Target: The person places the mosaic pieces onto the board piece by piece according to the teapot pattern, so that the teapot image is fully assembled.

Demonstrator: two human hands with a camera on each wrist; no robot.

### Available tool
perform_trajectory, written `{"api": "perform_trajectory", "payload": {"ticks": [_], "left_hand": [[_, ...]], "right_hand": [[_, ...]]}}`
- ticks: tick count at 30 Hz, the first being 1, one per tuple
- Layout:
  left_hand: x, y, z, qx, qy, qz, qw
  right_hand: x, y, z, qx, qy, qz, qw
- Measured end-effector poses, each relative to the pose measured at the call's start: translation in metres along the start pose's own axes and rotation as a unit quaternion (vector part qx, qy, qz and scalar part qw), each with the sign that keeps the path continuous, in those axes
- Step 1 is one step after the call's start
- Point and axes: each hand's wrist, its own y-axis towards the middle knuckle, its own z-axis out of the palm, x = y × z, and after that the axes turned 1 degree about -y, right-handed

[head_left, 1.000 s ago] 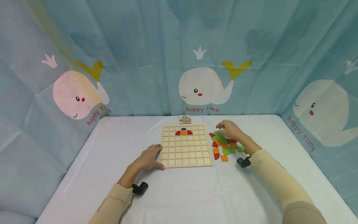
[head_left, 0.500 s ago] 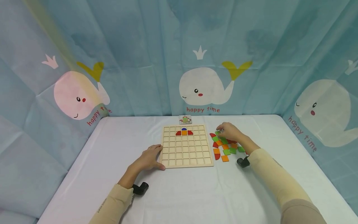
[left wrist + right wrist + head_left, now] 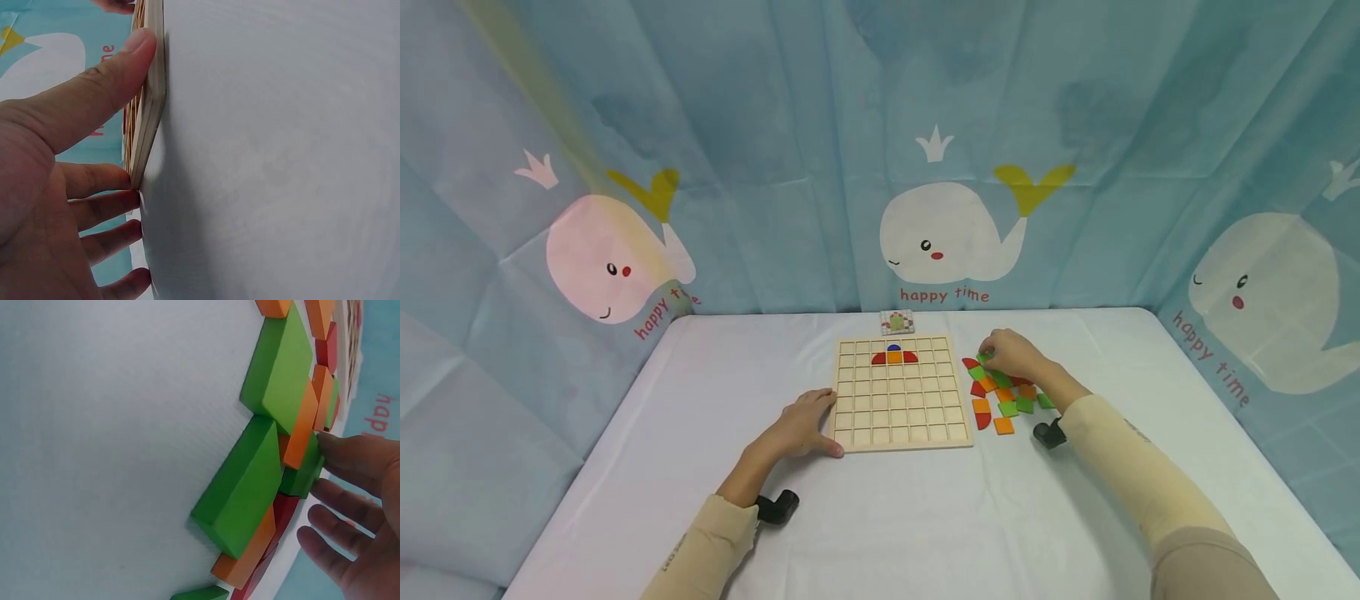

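Observation:
My left hand rests at the near left corner of a wooden grid board. In the left wrist view its thumb lies against the board's edge, fingers extended along the side. On the board, a blue half-round tile sits above an orange square tile, with a red quarter-round tile on one side and another red tile on the other. At the right, my right hand pinches a green tile between thumb and index finger, at the far side of the loose pile.
Loose green, orange and red tiles lie right of the board, some overlapping. A small pattern card stands behind the board. White cloth covers the table; a blue whale-print curtain closes off the back and sides.
My right hand's fingers have lowered and closed in on a green tile at the pile's far side. The left hand stays at the board's corner; the tiles on the board are unchanged.

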Motion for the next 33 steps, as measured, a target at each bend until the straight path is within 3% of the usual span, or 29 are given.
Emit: {"api": "perform_trajectory", "payload": {"ticks": [12, 23, 33], "left_hand": [[-0.002, -0.002, 0.000, 0.002, 0.005, -0.011, 0.9999], [-0.005, -0.003, -0.004, 0.002, 0.000, -0.003, 1.0000], [-0.002, -0.002, -0.004, 0.006, -0.001, 0.008, 0.9999]], "right_hand": [[-0.001, 0.002, -0.002, 0.001, -0.043, -0.040, 0.9983], [-0.005, 0.006, -0.005, -0.007, -0.026, -0.043, 0.9987], [0.016, 0.007, -0.009, -0.025, -0.005, -0.070, 0.9972]]}}
